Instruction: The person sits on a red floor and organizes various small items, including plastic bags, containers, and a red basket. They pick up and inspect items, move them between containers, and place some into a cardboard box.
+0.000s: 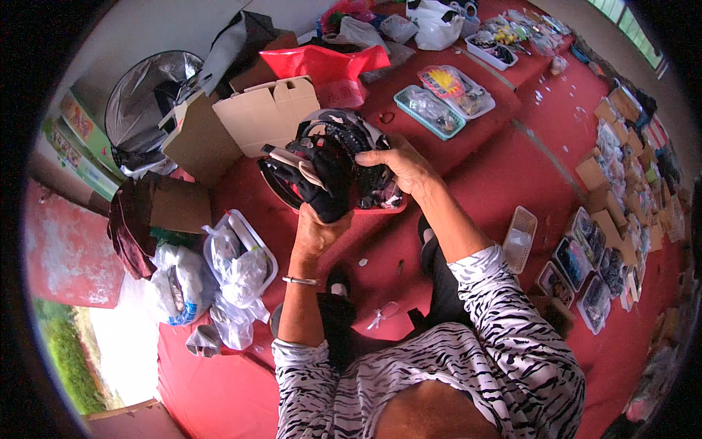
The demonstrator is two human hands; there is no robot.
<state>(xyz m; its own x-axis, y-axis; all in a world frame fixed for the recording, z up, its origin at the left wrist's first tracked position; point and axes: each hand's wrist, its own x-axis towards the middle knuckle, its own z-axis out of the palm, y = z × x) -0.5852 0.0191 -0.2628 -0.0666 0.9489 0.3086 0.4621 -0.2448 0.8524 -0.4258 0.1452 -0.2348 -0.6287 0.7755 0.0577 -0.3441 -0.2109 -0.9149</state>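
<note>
Fig.: Two bare hands at work over a red-rimmed tray (395, 209), ctr. of frame. L hand (322, 231) is clamping the underside of a dark bundle (327, 179), fingers curling round it; the bundle is sitting just L of ctr., above the tray's near edge. R hand (402, 167) is reaching in from the right, thumb standing apart and lying along a dark heap (368, 137); its other fingers are hiding behind, so can't tell if they're gripping.

Risks (judged): pale strips (311, 174) are jutting from the bundle's left side, poss. working loose if L hand is squeezing only the lower part. Bundle and heap are crowding together; if pieces are tangling, a pull on one is prob. dragging others over the rim. R hand is poss. pressing off-ctr., hence tipping the tray. Anything dropping is landing on red floor covering (387, 287), lower ctr., or straying twd. white bags (245, 274), lower left, w/ small dark bits esp. easy to lose.
</note>
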